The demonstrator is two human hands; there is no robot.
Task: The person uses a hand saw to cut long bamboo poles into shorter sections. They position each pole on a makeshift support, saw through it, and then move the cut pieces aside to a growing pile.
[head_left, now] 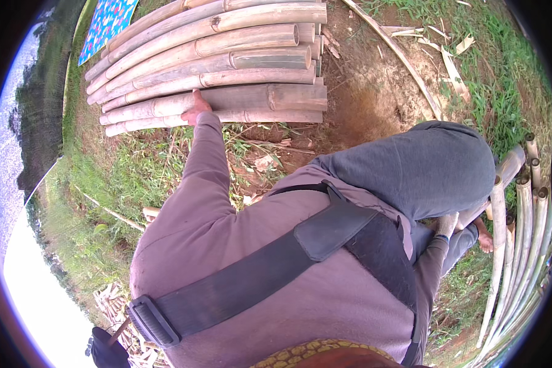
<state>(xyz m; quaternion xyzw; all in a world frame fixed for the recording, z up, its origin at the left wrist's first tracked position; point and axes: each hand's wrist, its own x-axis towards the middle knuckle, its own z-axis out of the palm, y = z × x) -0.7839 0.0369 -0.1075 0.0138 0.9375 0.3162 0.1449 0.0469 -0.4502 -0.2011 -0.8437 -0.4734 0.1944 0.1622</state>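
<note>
Bamboo stack point(227, 67) blocks ahead; bare dirt point(374, 92) beside lies open.

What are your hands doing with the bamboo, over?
Left hand flat on a bamboo pole in the stack. Right hand down by the knee, near thin poles; its grip hidden. Nothing blocking the stack.

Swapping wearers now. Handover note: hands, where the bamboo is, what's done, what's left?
Left hand: arm stretched out, palm on a bamboo pole at the near edge of the cut pole stack; whether it grips cannot be told.
Right hand: down by the knee, on a long thin pole from the bundle at the right; grip unclear.
Done: thick poles lie stacked side by side on the ground.
Left: the thin poles at the right are not on the stack.
</note>
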